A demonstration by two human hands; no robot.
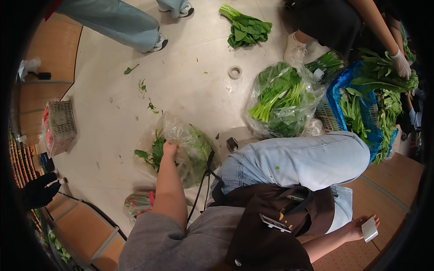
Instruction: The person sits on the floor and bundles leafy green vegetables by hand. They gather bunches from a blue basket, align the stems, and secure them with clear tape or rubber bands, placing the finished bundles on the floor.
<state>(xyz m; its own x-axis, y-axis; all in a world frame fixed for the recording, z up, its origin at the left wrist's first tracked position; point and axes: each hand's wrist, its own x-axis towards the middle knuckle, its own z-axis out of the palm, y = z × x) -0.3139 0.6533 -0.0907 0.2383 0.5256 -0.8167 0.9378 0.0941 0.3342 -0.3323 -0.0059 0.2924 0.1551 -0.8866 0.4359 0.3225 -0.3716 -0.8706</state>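
Note:
My left hand (170,149) is closed on the rim of a transparent plastic bag (176,130) that lies on the floor before me. Dark green leaves (156,150) stick out at the bag's left side, and paler greens show blurred through the film. Off to the right, my right hand (356,228) holds a small pale flat object (369,229), whose exact kind I cannot tell. Beyond my bent knee stands a larger transparent bag (252,101) filled with bunches of leafy greens (276,91). A dark roll or dispenser (232,143) lies between the two bags.
A tape roll (235,72) and a bunch of leafy greens (245,28) lie on the floor (190,84). At right, a co-worker's gloved hand (401,66) holds greens over a blue-lined crate (334,88). A plastic crate (62,125) stands left; another person's legs (118,25) are at upper left.

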